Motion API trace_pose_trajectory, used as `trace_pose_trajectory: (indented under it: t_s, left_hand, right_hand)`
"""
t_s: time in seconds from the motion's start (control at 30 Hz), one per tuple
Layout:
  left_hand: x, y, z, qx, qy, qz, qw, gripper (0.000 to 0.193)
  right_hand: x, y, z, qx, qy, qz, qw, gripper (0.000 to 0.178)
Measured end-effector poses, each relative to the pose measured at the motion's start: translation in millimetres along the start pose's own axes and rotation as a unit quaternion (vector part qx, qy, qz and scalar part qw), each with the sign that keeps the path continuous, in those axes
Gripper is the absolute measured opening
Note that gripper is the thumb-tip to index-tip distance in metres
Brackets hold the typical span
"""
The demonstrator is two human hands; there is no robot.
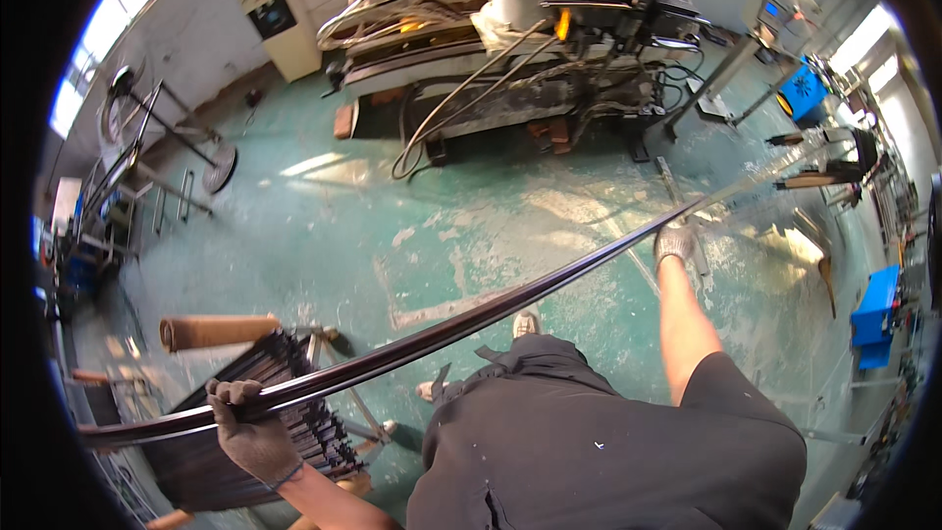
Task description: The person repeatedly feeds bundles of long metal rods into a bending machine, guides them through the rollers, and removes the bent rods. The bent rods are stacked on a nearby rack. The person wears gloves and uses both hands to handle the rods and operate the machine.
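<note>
A long, dark, shiny strip (pixel 491 316) runs slantwise across in front of my body, from the lower left to the upper right. It looks like metal profile, perhaps more than one length together; I cannot tell. My left hand (pixel 257 440), in a grey-brown work glove, has its fingers closed around the strip near its left part. Farther along to the right, my gloved right hand (pixel 674 241) grips it with the arm stretched out. Below my left hand lies a stack of similar dark strips (pixel 211 456) on a stand. The strip's far right end blurs into glare.
A brown cardboard tube (pixel 218 332) lies beside the stack. Ahead stands a long machine (pixel 461 103) with hoses and cables. A round-based stand (pixel 221 169) is at the left. Blue equipment (pixel 875 314) and a dark pronged fixture (pixel 834 175) stand at the right. The green floor (pixel 334 245) is worn.
</note>
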State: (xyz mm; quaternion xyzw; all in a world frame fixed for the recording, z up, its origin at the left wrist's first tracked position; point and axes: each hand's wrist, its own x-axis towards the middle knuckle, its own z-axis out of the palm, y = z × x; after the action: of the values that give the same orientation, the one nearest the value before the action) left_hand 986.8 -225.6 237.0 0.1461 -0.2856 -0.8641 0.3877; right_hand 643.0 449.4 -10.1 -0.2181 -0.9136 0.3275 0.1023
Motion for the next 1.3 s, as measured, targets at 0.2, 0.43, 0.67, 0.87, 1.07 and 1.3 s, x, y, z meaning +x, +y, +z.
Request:
trace_pose_trajectory:
  t_s: [0.2, 0.43, 0.67, 0.87, 1.07, 1.3]
  left_hand:
    - [-7, -185, 90, 0.080, -0.005, -0.128, 0.989, 0.024]
    - [74, -232, 168, 0.098, -0.166, -0.119, 0.974, 0.032]
    - [239, -236, 162, 0.063, -0.171, -0.054, 0.982, 0.034]
    - [322, -370, 199, 0.081, -0.115, -0.120, 0.983, 0.028]
    - [364, -484, 289, 0.085, -0.098, -0.190, 0.973, 0.031]
    - [471, -533, 312, 0.011, -0.094, -0.173, 0.980, 0.036]
  right_hand:
    - [-80, -182, -1, 0.773, -0.370, 0.297, 0.421, 0.022]
    - [75, -179, 15, 0.731, -0.306, 0.215, 0.571, 0.016]
    - [261, -185, -14, 0.672, -0.079, 0.244, 0.695, 0.022]
    - [357, -200, 15, 0.636, -0.028, 0.180, 0.750, 0.026]
    - [422, -284, 50, 0.707, -0.037, 0.208, 0.675, 0.016]
    - [608, -254, 69, 0.712, -0.030, 0.177, 0.679, 0.016]
